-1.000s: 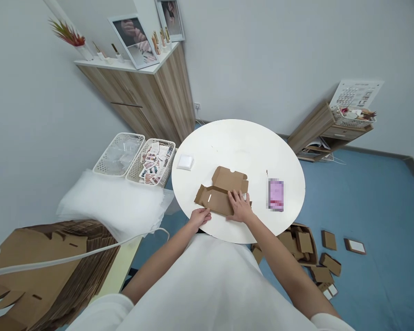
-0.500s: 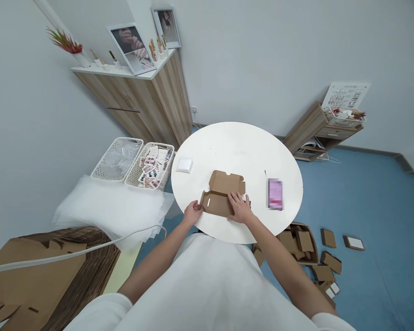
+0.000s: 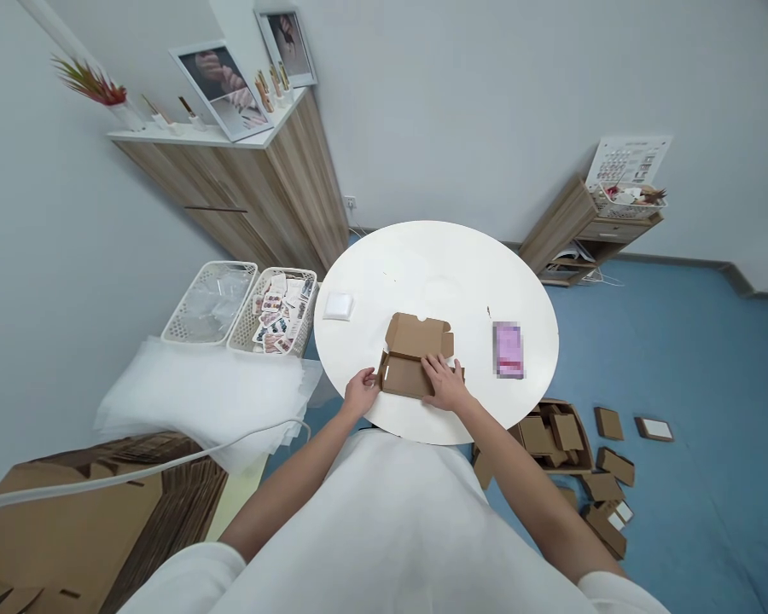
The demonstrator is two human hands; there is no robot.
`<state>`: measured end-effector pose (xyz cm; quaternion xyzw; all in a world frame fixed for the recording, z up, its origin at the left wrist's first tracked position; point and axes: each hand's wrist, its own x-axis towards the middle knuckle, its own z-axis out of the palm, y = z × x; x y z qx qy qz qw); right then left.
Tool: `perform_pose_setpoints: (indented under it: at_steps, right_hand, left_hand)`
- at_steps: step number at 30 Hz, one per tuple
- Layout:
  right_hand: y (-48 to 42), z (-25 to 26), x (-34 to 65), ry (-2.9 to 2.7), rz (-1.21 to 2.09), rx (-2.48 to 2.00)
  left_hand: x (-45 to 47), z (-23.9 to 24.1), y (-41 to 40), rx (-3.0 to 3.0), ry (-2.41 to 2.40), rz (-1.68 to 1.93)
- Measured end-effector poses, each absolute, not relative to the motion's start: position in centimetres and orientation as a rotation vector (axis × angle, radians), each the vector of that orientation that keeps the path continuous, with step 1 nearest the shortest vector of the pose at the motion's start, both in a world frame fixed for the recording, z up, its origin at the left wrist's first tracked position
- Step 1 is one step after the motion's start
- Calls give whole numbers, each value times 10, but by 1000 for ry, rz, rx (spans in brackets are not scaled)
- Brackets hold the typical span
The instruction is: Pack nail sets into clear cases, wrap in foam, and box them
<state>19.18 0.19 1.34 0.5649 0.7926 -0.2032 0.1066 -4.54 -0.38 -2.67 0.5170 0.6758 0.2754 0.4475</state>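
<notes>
Since a second ago the left end of the box has come up. The flap that lay stretched flat toward the left now stands against the body, and our left hand has followed it in from the table edge to that end. Our right hand has stayed where it was.

The box sits near the near edge of the table, between our hands. The left hand's fingers curl against the raised left wall, but we cannot tell whether they pinch it or only push it. The right hand lies open and flat, palm down, pressing the right part of the base.

We judge the folding to be partly done. The left wall is up and the base is creased, but the lid panel on the far side lies open and flat. The right end is hidden under our hand, so its state is unclear.

A purple item lies on the table to the right and a white pad to the far left. Flat blanks are stacked near left, and folded boxes fill a carton on the floor to the right.
</notes>
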Motion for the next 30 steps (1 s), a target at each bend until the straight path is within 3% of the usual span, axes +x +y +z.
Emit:
perform_pose_setpoints:
  at_steps: [9, 30]
  right_hand:
    - [1, 12, 190, 2348, -607, 1666]
    - [-6, 9, 192, 2486, -554, 1468]
  left_hand:
    - [-30, -15, -4, 1319, 1513, 633]
    - [-32, -3, 13, 1703, 1788, 255]
